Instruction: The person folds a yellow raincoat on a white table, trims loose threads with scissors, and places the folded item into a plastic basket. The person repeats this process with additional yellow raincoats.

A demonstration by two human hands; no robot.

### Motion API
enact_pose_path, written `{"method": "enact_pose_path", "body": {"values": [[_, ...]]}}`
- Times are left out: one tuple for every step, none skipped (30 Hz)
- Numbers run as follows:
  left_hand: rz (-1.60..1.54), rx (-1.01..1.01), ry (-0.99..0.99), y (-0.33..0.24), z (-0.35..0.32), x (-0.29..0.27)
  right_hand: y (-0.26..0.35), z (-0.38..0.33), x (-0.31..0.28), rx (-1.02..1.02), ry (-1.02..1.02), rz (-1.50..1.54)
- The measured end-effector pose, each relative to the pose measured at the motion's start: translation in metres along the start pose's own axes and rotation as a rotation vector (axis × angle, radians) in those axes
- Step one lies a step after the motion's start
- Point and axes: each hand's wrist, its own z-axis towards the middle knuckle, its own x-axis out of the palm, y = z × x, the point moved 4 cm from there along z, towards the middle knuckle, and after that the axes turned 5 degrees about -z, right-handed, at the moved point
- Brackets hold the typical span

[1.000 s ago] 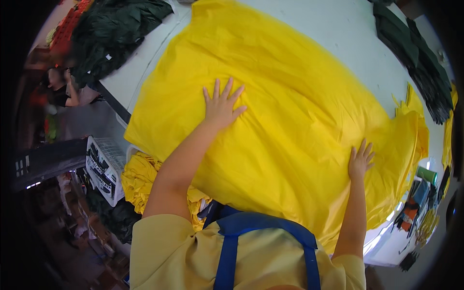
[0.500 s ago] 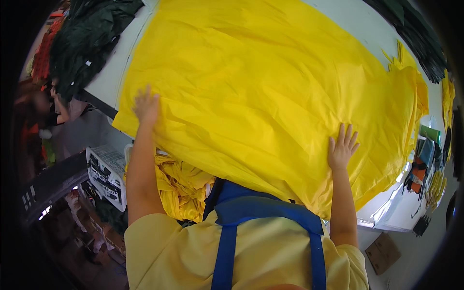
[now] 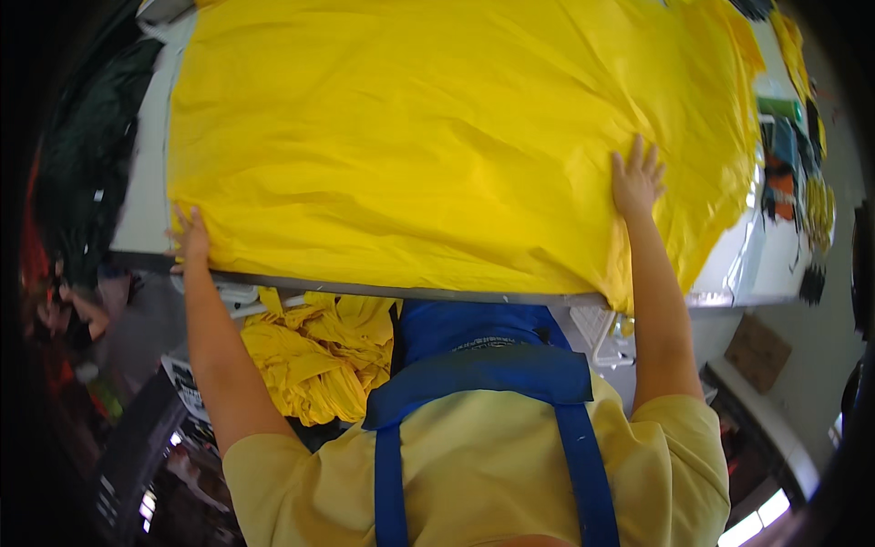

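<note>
Big yellow sheet of fabric (image 3: 437, 137) spread flat over the white table (image 3: 141, 201), filling the upper half of the frame, its long axis running left to right. Left hand (image 3: 190, 239) sits at its lower left corner by the table edge, fingers spread, flat on the cloth. Right hand (image 3: 636, 178) presses open-palmed at centre right, near the hanging right end. Neither hand is clamped on it. Bunched yellow cloth (image 3: 314, 351) lies below the table.

I see plain bright yellow cloth (image 3: 456, 137) on white counter (image 3: 141, 210); more yellow fabric (image 3: 314, 351) bunched below; dk green garments (image 3: 87, 173) at left.
</note>
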Motion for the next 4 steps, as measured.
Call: {"method": "enact_pose_path", "body": {"values": [[0.008, 0.113, -0.133, -0.010, -0.003, -0.011, 0.001, 0.001, -0.009, -0.015, 0.071, -0.013], [0.004, 0.221, -0.272, -0.021, -0.006, -0.021, -0.006, 0.007, -0.018, -0.048, -0.008, 0.009], [-0.001, 0.325, -0.408, -0.033, -0.012, -0.025, -0.014, 0.010, -0.025, -0.085, -0.084, 0.025], [-0.141, 0.654, -0.489, -0.057, -0.027, -0.021, -0.023, 0.011, -0.032, -0.122, -0.159, 0.038]]}}
